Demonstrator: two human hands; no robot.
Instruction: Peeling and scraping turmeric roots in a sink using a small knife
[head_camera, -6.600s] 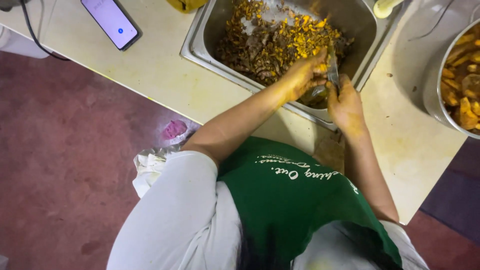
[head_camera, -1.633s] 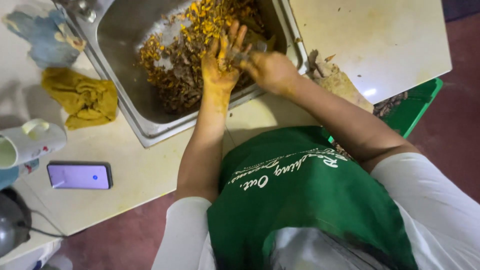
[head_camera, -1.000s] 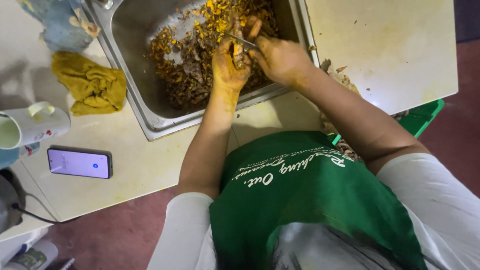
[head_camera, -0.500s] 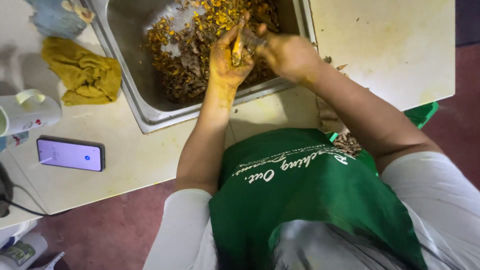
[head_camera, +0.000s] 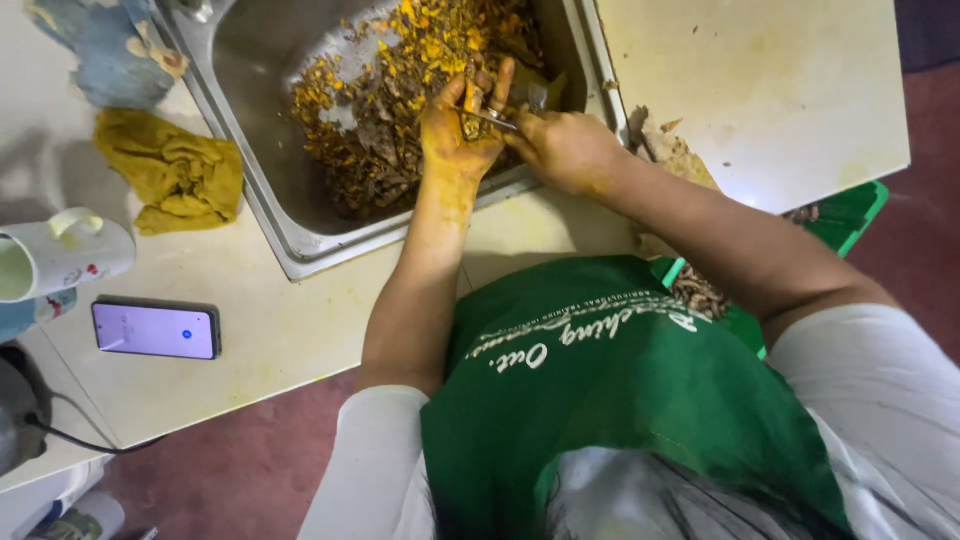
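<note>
Head view: stained cream counter (head_camera: 790, 90), steel sink (head_camera: 290, 240).

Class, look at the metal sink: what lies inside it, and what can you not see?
Inside the sink lies a heap of yellow-brown peelings. The left hand and right hand cover part of it; the drain is hidden.

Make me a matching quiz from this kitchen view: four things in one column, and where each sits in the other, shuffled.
Things:
1. phone
2. yellow cloth
3. white mug
4. left hand

Places:
A. over the sink, stained yellow
B. lying on its side at the counter's left edge
C. crumpled left of the sink
D. flat on the counter, screen lit

Pairs: 1-D, 2-C, 3-B, 4-A
</note>
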